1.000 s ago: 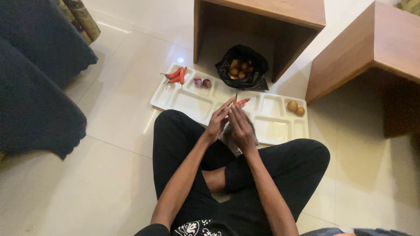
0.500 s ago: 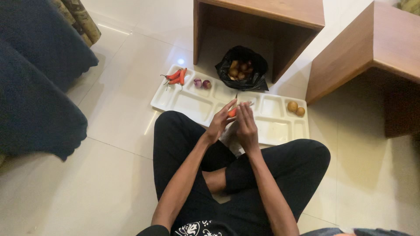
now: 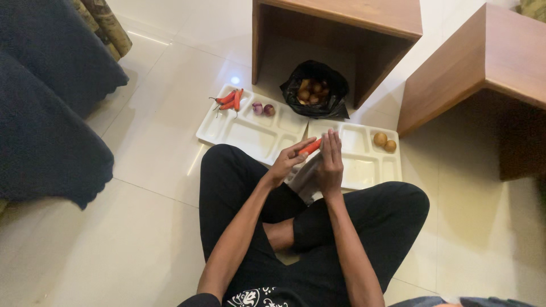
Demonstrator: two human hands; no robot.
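Left hand (image 3: 286, 165) pinches a red chili (image 3: 311, 146) at its near end, right hand (image 3: 329, 162) cups the far end, both just above the right-hand white tray (image 3: 372, 170); judgement: steady it with one hand, work with the other, low over the tray. Pale glossy tile floor (image 3: 142, 239); beyond the tray, a black bag (image 3: 335, 102) under a wooden table (image 3: 341, 17); left of it, a second tray (image 3: 244, 133) with more chilies (image 3: 229, 102).

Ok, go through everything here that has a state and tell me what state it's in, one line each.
Left hand: raised, gripping a red chilli.
Right hand: raised, fingers on the same chilli.
Black bag: open, small round vegetables inside.
Left tray: flat on floor, chillies and two small onions in top compartments.
Right tray: flat, two round yellowish pieces in one compartment.
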